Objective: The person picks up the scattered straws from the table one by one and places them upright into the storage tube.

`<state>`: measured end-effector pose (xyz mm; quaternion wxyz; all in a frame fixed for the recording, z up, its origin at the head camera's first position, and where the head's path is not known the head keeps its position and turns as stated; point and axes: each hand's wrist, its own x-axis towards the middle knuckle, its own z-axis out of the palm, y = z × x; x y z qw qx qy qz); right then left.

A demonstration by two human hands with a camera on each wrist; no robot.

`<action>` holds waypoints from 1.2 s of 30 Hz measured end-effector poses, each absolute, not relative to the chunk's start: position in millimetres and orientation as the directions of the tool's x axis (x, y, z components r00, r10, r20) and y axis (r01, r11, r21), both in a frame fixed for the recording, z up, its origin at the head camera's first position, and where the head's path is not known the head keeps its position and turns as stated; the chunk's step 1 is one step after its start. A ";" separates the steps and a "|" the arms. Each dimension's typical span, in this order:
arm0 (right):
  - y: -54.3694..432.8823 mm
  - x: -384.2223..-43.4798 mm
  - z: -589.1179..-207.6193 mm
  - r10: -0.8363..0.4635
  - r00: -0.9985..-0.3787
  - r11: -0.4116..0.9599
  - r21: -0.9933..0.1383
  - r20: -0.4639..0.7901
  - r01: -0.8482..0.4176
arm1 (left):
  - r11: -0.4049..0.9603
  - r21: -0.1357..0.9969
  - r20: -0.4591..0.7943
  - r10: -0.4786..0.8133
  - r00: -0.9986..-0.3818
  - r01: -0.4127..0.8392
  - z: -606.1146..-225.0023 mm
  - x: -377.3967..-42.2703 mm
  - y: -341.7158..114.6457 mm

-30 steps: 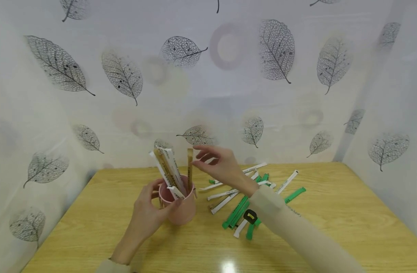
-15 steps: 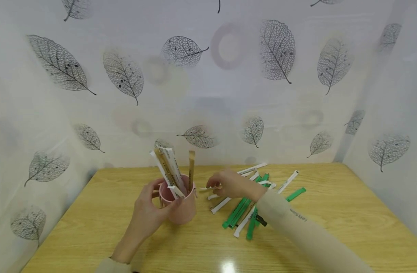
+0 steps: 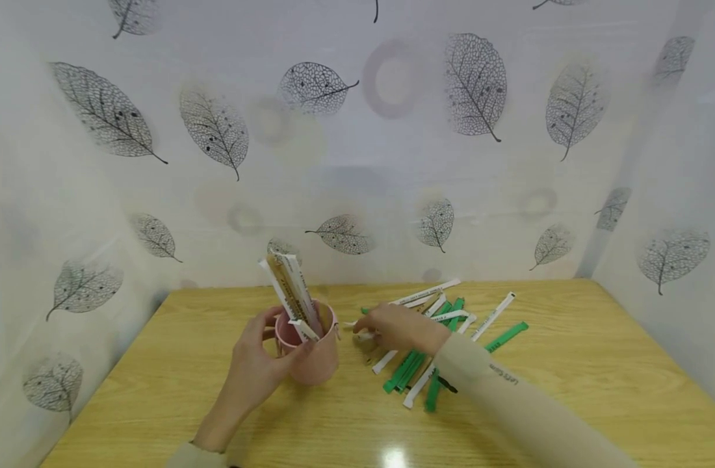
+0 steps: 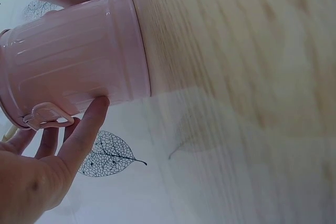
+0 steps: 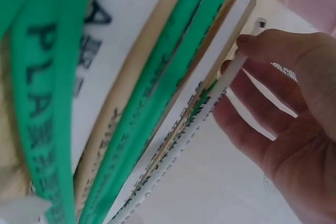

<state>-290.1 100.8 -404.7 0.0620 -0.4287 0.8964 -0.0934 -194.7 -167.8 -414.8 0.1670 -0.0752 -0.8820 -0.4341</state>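
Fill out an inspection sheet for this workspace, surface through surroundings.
Surface: wood-grain table, glare spot toward the front.
Job's things: pink bucket, upright, holding white and brown wrapped sticks; a pile of white, brown and green ones lies to its right.
Clutter: dark piece beside the right sleeve, too hidden to identify.
Grippers: left hand grips the bucket; right hand pinches a white stick.
Cables: nothing seen.
Surroundings: leaf-print sheeting behind and at both sides.

straws (image 3: 290,286) hidden low down inside pink cup (image 3: 315,365), right sleeve (image 3: 518,393) cut off below
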 end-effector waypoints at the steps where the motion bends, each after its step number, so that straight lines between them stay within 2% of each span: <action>1: 102.4 -289.9 -403.5 -0.784 -0.620 0.607 -0.216 -0.007 -0.765 | 0.612 0.740 0.361 -0.011 -0.933 0.279 -414.6 -194.8 -167.7; 8: 112.0 -288.8 -381.1 -0.806 -0.556 0.534 -0.152 0.205 -0.831 | 0.616 0.735 0.364 -0.006 -0.931 0.284 -412.9 -194.5 -168.0; 15: 120.3 -289.9 -352.6 -0.759 -0.519 0.474 -0.214 0.393 -0.854 | 0.619 0.732 0.368 -0.006 -0.930 0.286 -413.4 -194.8 -168.5; 19: 123.0 -292.0 -341.0 -0.732 -0.449 0.405 -0.203 0.513 -0.892 | 0.619 0.731 0.369 -0.004 -0.929 0.288 -412.6 -194.6 -168.2; 24: 121.3 -292.5 -327.0 -0.669 -0.315 0.287 -0.158 0.673 -0.945 | 0.619 0.725 0.384 0.000 -0.923 0.302 -411.2 -193.4 -167.4; 27: 118.0 -290.9 -319.6 -0.606 -0.273 0.249 -0.148 0.747 -0.957 | 0.619 0.721 0.394 0.002 -0.919 0.310 -411.0 -193.3 -167.1; 30: 114.2 -288.1 -312.6 -0.531 -0.277 0.237 -0.173 0.801 -0.956 | 0.619 0.723 0.391 0.001 -0.920 0.308 -411.3 -193.0 -167.2; 36: 106.4 -283.0 -300.4 -0.354 -0.336 0.223 -0.270 0.873 -0.937 | 0.620 0.722 0.384 0.010 -0.923 0.307 -412.3 -192.9 -167.8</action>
